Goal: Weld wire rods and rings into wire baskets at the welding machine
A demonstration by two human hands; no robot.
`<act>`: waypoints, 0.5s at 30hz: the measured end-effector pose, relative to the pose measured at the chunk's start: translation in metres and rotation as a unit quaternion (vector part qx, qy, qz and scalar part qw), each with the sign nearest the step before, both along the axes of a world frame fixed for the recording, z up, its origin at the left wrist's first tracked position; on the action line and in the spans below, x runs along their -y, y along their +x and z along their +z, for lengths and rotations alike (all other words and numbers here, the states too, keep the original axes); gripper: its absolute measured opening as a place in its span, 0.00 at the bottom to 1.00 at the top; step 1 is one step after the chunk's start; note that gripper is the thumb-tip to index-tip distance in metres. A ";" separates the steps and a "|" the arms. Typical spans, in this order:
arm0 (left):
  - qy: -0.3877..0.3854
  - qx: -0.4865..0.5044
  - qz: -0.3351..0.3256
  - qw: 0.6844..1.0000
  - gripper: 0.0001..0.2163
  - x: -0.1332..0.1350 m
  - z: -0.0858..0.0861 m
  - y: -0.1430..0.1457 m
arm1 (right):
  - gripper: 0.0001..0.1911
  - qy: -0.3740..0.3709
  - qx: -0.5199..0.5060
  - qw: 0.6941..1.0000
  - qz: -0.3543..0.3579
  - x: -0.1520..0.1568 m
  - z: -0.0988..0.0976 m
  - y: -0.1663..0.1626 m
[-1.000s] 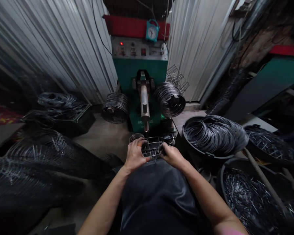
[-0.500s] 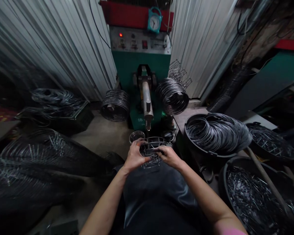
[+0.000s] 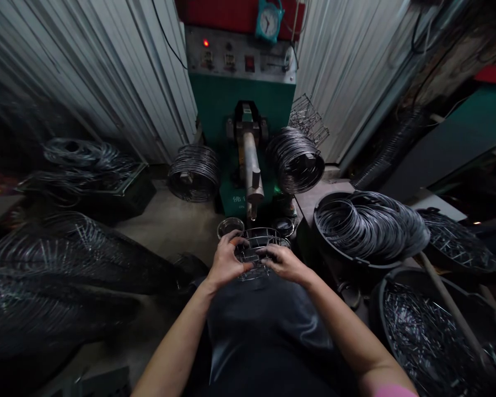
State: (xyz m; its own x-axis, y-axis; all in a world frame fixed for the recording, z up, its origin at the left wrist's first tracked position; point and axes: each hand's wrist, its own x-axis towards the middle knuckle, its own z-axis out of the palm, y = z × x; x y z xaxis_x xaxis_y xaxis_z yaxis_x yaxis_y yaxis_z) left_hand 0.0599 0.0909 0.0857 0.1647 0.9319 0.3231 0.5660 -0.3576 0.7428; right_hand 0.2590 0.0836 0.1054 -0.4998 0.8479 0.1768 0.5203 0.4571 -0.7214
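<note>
A small round wire basket sits just below the tip of a metal arm on the green welding machine. My left hand grips the basket's left rim, fingers curled round the wire. My right hand clasps the right side, its fingers reaching over the top into the basket. Both hands hold it above my lap, which is covered by a dark apron.
Wire coils hang either side of the machine. A black tub of wire rings stands at right, with tubs of short wire pieces nearer. Finished wire frames pile up at left. A small glass dish lies by the basket.
My right hand has moved from the basket's right edge up over its top. The basket has turned slightly in my hands. The view has tipped down a little.
</note>
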 end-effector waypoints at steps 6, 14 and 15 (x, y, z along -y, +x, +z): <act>-0.010 0.029 0.006 1.000 0.22 -0.004 -0.004 -0.003 | 0.12 0.033 0.055 0.998 0.015 -0.005 0.001 -0.002; -0.030 0.054 0.010 0.998 0.21 -0.013 -0.009 -0.009 | 0.11 0.050 0.042 0.998 0.023 -0.014 -0.002 -0.010; -0.028 0.057 0.009 0.998 0.21 -0.015 -0.010 -0.010 | 0.11 0.052 0.045 0.997 0.022 -0.015 -0.002 -0.011</act>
